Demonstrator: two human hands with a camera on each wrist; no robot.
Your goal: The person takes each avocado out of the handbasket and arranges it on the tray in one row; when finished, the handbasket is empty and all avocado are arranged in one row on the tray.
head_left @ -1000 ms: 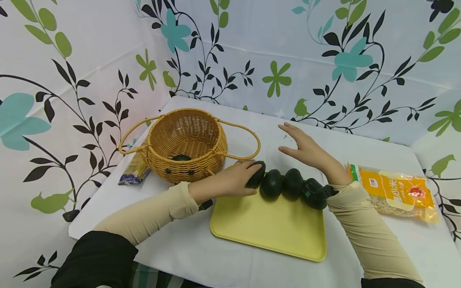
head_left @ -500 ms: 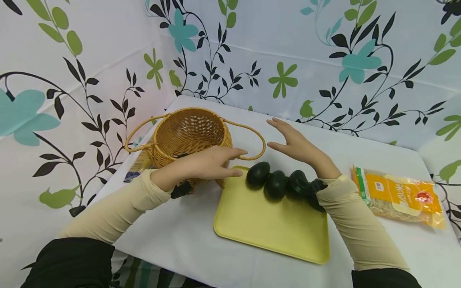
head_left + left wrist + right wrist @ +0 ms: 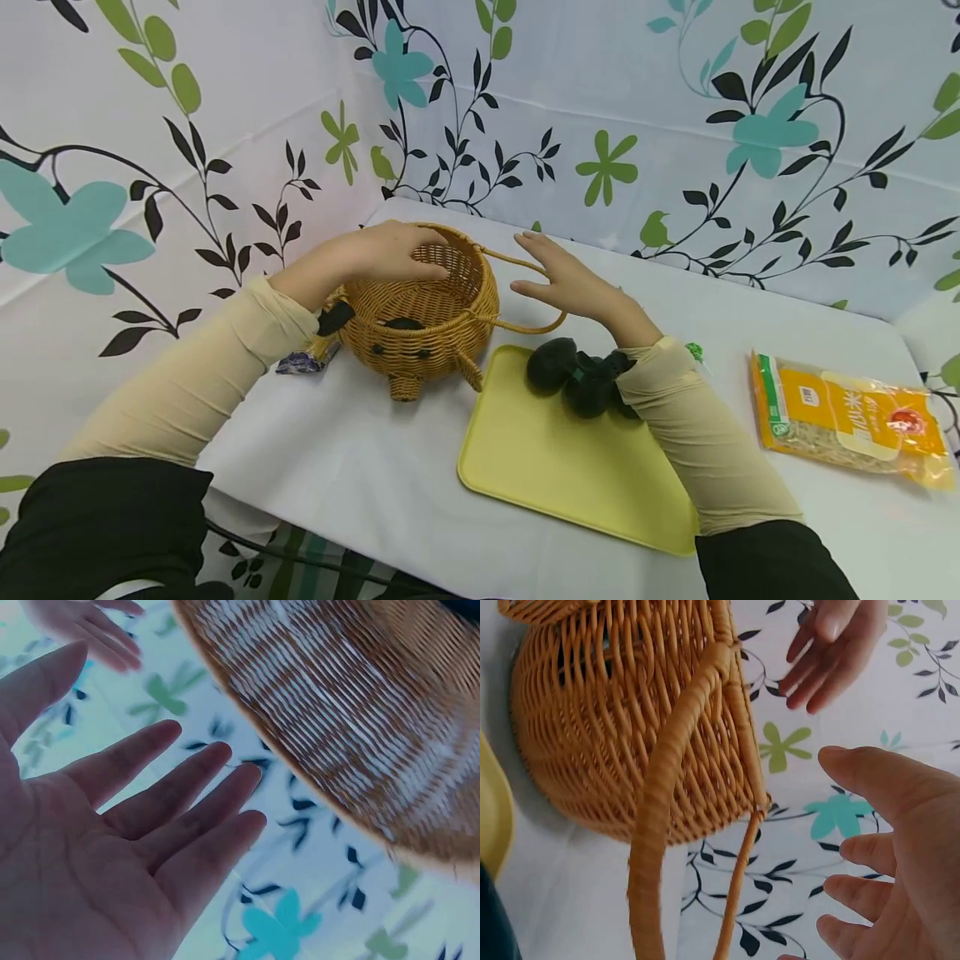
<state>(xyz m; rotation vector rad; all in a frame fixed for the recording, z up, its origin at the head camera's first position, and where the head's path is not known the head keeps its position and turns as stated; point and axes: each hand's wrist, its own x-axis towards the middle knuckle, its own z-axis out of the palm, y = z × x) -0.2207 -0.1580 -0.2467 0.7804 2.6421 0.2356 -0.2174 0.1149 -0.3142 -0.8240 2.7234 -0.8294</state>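
My left hand point(image 3: 386, 252) is held above the left rim of a wicker basket point(image 3: 442, 333), fingers extended and holding nothing. Its spread fingers show beside the basket wall in the left wrist view. One dark green avocado point(image 3: 403, 323) lies inside the basket, mostly hidden by the front rim. On the right, my right hand point(image 3: 566, 279) hovers near the basket's right handle point(image 3: 528, 327), thumb apart from the fingers, holding nothing. Below it, several dark avocados point(image 3: 551, 365) lie along the back of a yellow tray point(image 3: 555, 492); the right wrist and its strap partly cover them.
A yellow-orange bag of dry food point(image 3: 851, 421) lies on the white table at the right. Another packet point(image 3: 307, 360) is partly hidden behind the basket's left side. A patterned cloth wall point(image 3: 600, 100) stands behind the table.
My left hand has left the leftmost avocado on the tray and moved left and up over the basket; that avocado stays on the tray. The right hand has drifted slightly left.
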